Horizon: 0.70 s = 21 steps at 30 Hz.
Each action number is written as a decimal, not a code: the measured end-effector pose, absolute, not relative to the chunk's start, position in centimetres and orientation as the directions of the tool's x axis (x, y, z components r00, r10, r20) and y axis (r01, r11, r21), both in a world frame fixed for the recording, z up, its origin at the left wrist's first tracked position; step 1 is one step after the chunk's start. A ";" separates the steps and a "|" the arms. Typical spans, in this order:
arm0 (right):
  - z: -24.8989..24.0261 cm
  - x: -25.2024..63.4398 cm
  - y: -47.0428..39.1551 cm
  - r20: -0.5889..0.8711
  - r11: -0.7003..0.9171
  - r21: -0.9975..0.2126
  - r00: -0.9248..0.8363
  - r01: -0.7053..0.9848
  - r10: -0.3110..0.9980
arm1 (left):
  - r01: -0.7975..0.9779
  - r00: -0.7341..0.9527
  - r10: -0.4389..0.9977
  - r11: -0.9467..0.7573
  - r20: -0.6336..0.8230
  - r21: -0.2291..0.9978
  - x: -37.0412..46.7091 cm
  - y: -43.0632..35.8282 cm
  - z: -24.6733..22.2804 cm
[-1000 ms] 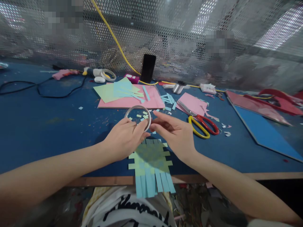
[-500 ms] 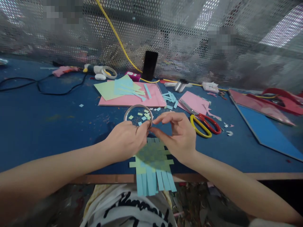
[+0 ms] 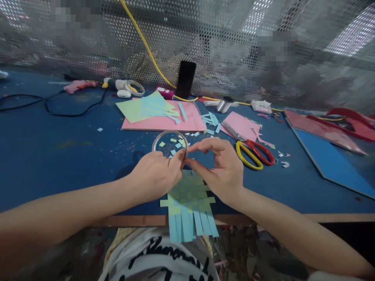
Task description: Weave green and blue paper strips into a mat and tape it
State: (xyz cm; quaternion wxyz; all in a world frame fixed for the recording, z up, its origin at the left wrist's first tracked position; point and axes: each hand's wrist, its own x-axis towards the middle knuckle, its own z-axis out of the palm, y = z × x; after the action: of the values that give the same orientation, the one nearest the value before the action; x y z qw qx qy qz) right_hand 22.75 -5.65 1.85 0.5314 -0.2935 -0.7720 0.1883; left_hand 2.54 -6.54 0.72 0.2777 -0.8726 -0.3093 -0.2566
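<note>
My left hand (image 3: 156, 171) is closed around the near right side of a roll of tape (image 3: 155, 139), tilted up above the table. My right hand (image 3: 221, 168) meets the roll's right edge with thumb and index finger, its other fingers curled in. Whether a loose tape end lies between those fingertips is too small to tell. Beneath both hands lies a woven paper mat (image 3: 190, 193) of yellow-green and light blue strips, partly hidden by them. Its long blue ends hang past the table's front edge.
Scissors (image 3: 249, 156) with yellow and red handles lie right of my right hand. Small paper scraps (image 3: 172, 152) are scattered beyond the roll. Pink sheets (image 3: 164, 125), a phone (image 3: 186, 80), a wire spool (image 3: 224, 105), a glue gun (image 3: 79, 86) and a blue board (image 3: 334, 160) lie farther out.
The roll of tape and my left hand have shifted very slightly left. My right index fingertip stays by the roll's edge; the mat has not moved.
</note>
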 end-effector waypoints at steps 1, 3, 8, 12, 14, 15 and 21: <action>1.9 22.7 -5.7 0.709 0.755 -0.605 -0.262 0.253 0.655 | 0.688 0.669 0.396 -0.651 0.629 -0.321 2.6 -6.6 0.6; 2.0 22.7 -5.7 0.710 0.756 -0.612 -0.260 0.232 0.655 | 0.694 0.658 0.391 -0.648 0.643 -0.315 2.6 -6.6 0.6; 2.1 22.9 -5.4 0.697 0.762 -0.616 -0.312 0.199 0.645 | 0.679 0.674 0.383 -0.658 0.631 -0.326 2.7 -6.8 0.8; 2.3 23.1 -5.3 0.672 0.760 -0.632 -0.383 0.148 0.634 | 0.658 0.689 0.361 -0.675 0.629 -0.333 2.7 -6.7 0.8; 2.4 23.1 -5.3 0.704 0.778 -0.599 -0.338 0.189 0.624 | 0.667 0.678 0.364 -0.669 0.638 -0.328 2.6 -6.7 0.6; 2.4 23.1 -5.4 0.722 0.785 -0.579 -0.310 0.219 0.619 | 0.673 0.672 0.367 -0.664 0.643 -0.324 2.6 -6.6 0.5; 2.5 23.0 -5.4 0.742 0.798 -0.500 -0.309 0.338 0.595 | 0.689 0.661 0.380 -0.649 0.648 -0.322 2.6 -6.8 0.6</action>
State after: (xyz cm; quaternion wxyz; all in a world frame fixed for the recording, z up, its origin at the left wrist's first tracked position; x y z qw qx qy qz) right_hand 23.01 -5.41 2.49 0.5102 -0.2919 -0.7991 0.1262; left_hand 2.62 -6.76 0.62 0.2831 -0.8661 -0.3085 -0.2730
